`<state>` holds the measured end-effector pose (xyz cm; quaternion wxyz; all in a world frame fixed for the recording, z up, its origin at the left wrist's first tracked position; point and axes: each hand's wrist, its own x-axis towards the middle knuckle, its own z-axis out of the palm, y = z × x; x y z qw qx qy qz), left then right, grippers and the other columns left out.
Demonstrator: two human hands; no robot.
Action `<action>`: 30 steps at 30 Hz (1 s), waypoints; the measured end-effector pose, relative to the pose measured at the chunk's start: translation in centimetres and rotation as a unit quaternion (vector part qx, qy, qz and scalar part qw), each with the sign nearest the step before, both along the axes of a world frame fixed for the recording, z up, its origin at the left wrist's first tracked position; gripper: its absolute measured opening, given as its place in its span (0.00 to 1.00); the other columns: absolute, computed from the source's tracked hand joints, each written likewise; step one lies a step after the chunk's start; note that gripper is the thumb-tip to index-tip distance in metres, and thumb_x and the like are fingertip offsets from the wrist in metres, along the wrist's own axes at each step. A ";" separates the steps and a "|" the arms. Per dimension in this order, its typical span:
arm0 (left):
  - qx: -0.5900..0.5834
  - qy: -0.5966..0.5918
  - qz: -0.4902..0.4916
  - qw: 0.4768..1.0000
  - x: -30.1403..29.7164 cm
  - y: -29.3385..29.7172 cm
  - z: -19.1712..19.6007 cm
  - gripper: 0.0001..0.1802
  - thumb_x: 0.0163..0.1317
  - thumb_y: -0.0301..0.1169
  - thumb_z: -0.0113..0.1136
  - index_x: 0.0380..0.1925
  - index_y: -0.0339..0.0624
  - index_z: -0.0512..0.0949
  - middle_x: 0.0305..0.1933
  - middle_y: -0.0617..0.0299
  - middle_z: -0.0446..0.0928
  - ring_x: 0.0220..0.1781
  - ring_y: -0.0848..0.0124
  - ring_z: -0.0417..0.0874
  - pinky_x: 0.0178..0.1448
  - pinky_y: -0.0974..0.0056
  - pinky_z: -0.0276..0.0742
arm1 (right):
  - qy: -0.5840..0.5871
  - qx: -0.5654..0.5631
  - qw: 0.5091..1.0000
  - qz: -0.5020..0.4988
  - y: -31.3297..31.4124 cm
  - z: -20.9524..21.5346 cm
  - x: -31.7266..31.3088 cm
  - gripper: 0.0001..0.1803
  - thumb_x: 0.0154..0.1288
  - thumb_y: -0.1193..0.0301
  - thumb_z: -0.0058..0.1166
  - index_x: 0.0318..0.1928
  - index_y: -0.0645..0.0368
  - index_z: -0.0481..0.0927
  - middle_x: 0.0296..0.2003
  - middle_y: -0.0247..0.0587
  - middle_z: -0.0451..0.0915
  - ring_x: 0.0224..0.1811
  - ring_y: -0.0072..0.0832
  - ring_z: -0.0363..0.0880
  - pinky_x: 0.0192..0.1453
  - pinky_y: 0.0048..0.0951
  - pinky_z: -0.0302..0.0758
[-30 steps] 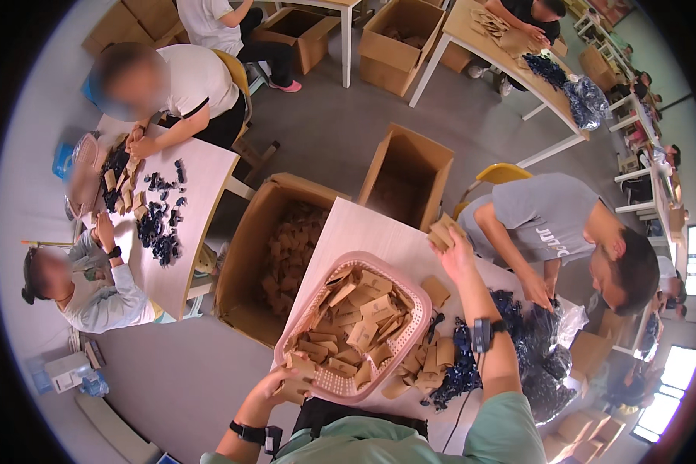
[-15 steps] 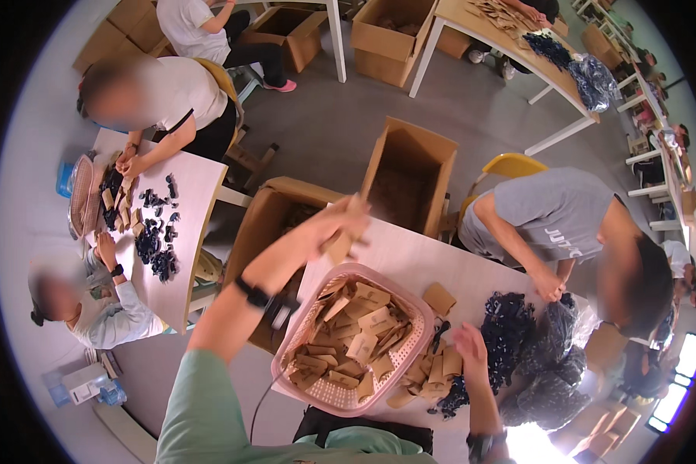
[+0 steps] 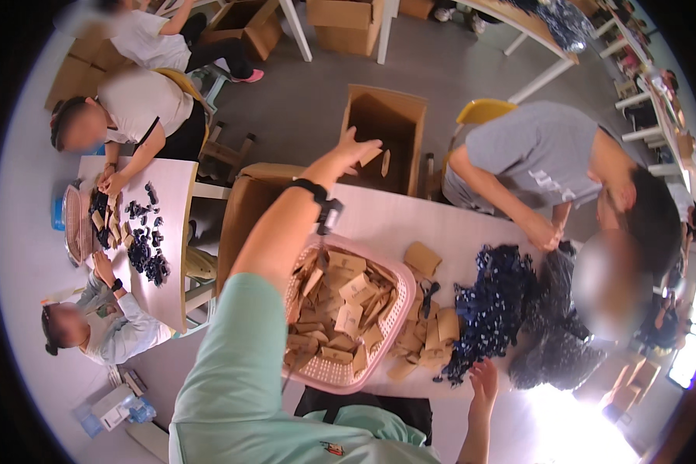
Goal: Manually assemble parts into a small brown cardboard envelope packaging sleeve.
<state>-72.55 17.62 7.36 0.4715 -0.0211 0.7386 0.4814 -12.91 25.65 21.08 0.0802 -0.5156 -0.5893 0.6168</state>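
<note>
Two flat tan cardboard pieces (image 3: 385, 163) over one brown cardboard box (image 3: 415, 139) (depths shadowed), left hand (image 3: 342, 158) and right hand (image 3: 483, 380), fingers apart

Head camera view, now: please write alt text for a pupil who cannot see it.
A person's left hand reaches over an open cardboard box beyond a table, small brown card pieces beside it. On the table stands a pink basket of similar pieces; the right hand is near a dark blue pile. A co-worker in grey is opposite.

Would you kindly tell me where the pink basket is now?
In the head view, the pink basket is below centre on the near table, between the green left sleeve and the brown card pile.
</note>
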 end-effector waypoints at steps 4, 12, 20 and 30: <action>0.104 0.087 -0.068 0.988 3.0 -5.9 5.7 0.38 0.65 0.43 0.62 0.73 0.51 0.59 0.68 0.47 0.67 0.60 0.58 0.76 0.62 0.56 0.74 | 0.004 -0.029 0.999 -0.016 0.1 -1.4 3.0 0.30 0.66 0.68 0.57 0.67 0.60 0.67 0.53 0.42 0.76 0.56 0.31 0.75 0.62 0.32 0.69; 0.314 -0.047 -0.190 0.929 26.0 -17.5 19.5 0.29 0.65 0.42 0.64 0.61 0.39 0.71 0.57 0.59 0.74 0.58 0.69 0.75 0.60 0.63 0.72 | -0.114 0.277 0.927 0.226 0.9 -3.4 7.1 0.21 0.59 0.74 0.60 0.55 0.56 0.77 0.53 0.46 0.76 0.55 0.46 0.75 0.62 0.40 0.70; 0.146 0.290 -0.322 0.889 52.1 -14.9 7.9 0.31 0.58 0.41 0.66 0.62 0.49 0.73 0.64 0.51 0.69 0.67 0.53 0.69 0.68 0.51 0.66 | -0.093 0.437 0.825 0.346 2.6 -12.3 16.7 0.27 0.53 0.68 0.65 0.55 0.57 0.75 0.63 0.54 0.65 0.64 0.55 0.64 0.66 0.54 0.62; -0.020 0.612 -0.294 0.734 58.8 -13.6 -5.7 0.38 0.50 0.46 0.71 0.64 0.58 0.72 0.71 0.51 0.61 0.68 0.50 0.67 0.67 0.45 0.64 | -0.028 0.536 0.739 0.406 6.8 -19.2 22.4 0.42 0.62 0.41 0.49 0.67 0.58 0.65 0.68 0.63 0.59 0.69 0.64 0.57 0.71 0.65 0.52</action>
